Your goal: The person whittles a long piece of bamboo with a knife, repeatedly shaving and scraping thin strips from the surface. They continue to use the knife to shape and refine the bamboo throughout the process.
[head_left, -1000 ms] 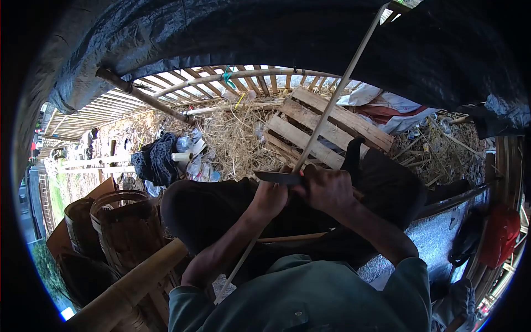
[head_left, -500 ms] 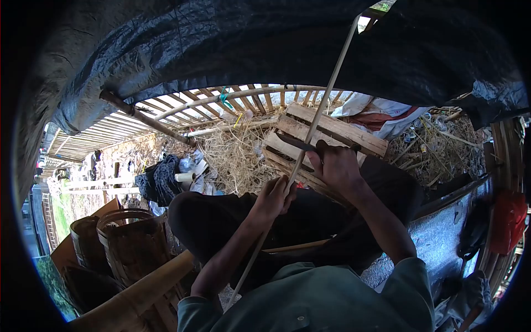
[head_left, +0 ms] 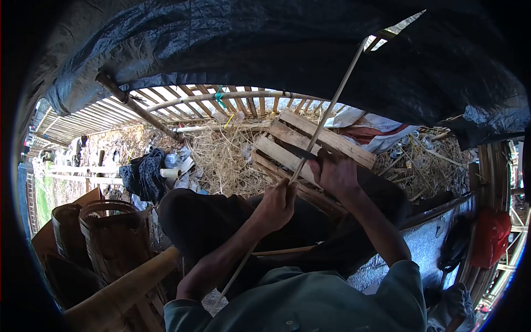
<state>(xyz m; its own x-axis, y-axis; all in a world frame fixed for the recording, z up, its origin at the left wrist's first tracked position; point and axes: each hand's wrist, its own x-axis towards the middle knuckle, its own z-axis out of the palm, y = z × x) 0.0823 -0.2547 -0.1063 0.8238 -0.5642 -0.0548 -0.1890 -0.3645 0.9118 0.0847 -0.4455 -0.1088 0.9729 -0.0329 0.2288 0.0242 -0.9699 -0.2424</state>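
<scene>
A long, thin bamboo strip (head_left: 338,94) slants from the dark sheet overhead, past both hands, to beside my left forearm. My left hand (head_left: 276,206) is closed around it over my lap, fingertips pinching it just below the blade. Farther up and to the right, my right hand (head_left: 336,172) is closed on a knife; its handle is mostly hidden in the fist. The dark knife blade (head_left: 297,150) points left and lies across the strip, apparently touching it. Beyond the hands, a wooden slatted crate (head_left: 340,141) sits tilted on the straw.
A thick bamboo pole (head_left: 130,288) juts in at lower left beside woven baskets (head_left: 119,243). Dry straw (head_left: 221,163) and a dark cloth (head_left: 145,174) lie ahead. Black plastic sheeting (head_left: 249,50) hangs low overhead. A red bag (head_left: 490,238) is at right.
The view has shifted slightly, moving the surroundings left. My left hand has turned, its fingers now pointing more upward along the strip and nearer the blade. My right hand keeps the knife against the strip.
</scene>
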